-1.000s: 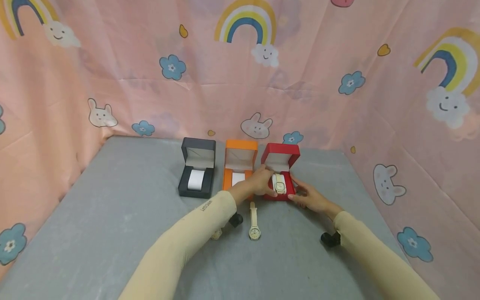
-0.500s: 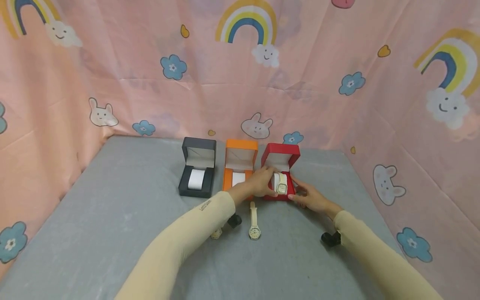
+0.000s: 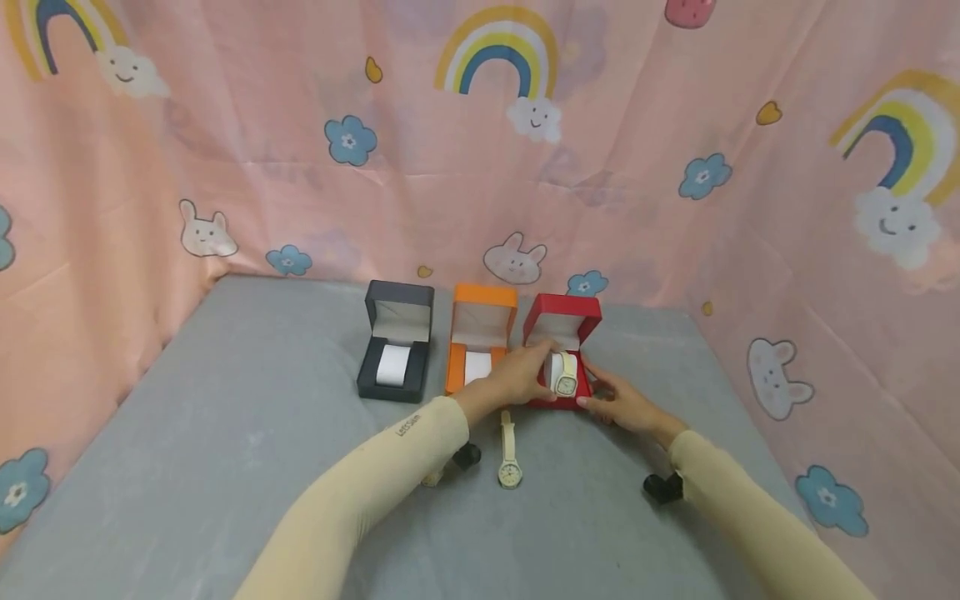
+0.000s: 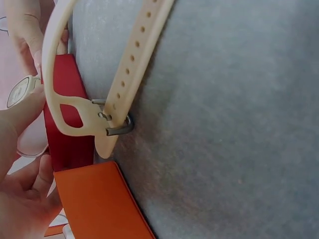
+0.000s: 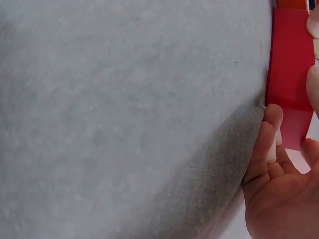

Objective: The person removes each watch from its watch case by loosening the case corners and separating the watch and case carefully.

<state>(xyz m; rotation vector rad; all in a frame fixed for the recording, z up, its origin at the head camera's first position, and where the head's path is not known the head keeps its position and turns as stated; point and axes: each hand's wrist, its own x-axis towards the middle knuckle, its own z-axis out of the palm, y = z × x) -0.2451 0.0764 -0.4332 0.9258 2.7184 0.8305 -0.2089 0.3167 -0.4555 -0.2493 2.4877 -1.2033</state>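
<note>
In the head view, the red watch box (image 3: 558, 404) stands with its lid up, a cream wristwatch (image 3: 566, 384) fastened round its white cushion (image 3: 556, 371). My left hand (image 3: 517, 375) reaches in from the left and holds the watch and cushion between thumb and fingers. In the left wrist view, that thumb (image 4: 31, 105) presses beside the dial. My right hand (image 3: 626, 406) grips the box's right front corner; in the right wrist view its curled fingers (image 5: 264, 144) lie against the table along the red side.
Left of it stand an orange watch box (image 3: 485, 293) and a dark grey one (image 3: 367, 379), lids up, white cushions inside. A second cream watch (image 3: 509, 473) lies on the grey table (image 3: 247, 433). Another watch (image 3: 432, 478) is mostly hidden under the left sleeve. A pink curtain surrounds the table.
The watch has shifted to the right along its cushion, baring more white on the left. My left hand has moved slightly right with it; the right hand stays on the box.
</note>
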